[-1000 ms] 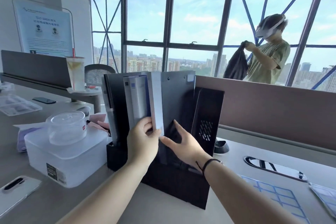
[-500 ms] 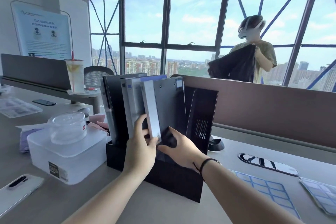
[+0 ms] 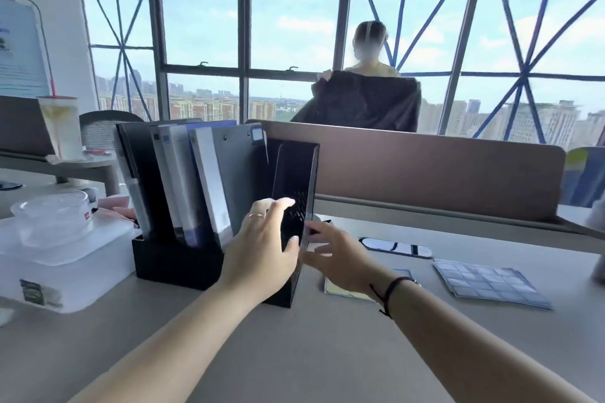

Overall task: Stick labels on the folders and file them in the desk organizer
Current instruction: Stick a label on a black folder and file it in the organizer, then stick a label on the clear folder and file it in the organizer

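Observation:
The black desk organizer [image 3: 170,260] stands on the desk left of centre. Several folders stand upright in it: a black one on the left, pale grey and blue ones [image 3: 176,180] in the middle, and a dark grey folder [image 3: 240,180] with a blue-edged label [image 3: 257,133] on its top corner. The organizer's rightmost slot [image 3: 294,173] has nothing in it. My left hand [image 3: 262,249] lies spread against the front of that slot, holding nothing. My right hand [image 3: 334,255], blurred, touches the outer side of the organizer's right wall with its fingers apart.
Two label sheets lie to the right: a blue grid sheet [image 3: 491,281] and one under my right wrist [image 3: 347,289]. An oval desk grommet [image 3: 394,245] sits behind them. A white box [image 3: 65,268] with a clear container [image 3: 52,216] stands left. A person holding a dark garment [image 3: 363,101] is beyond the partition [image 3: 425,173].
Both hands have let go of the dark grey folder, which now stands in the organizer. They moved right to the organizer's right end. The person behind has turned away.

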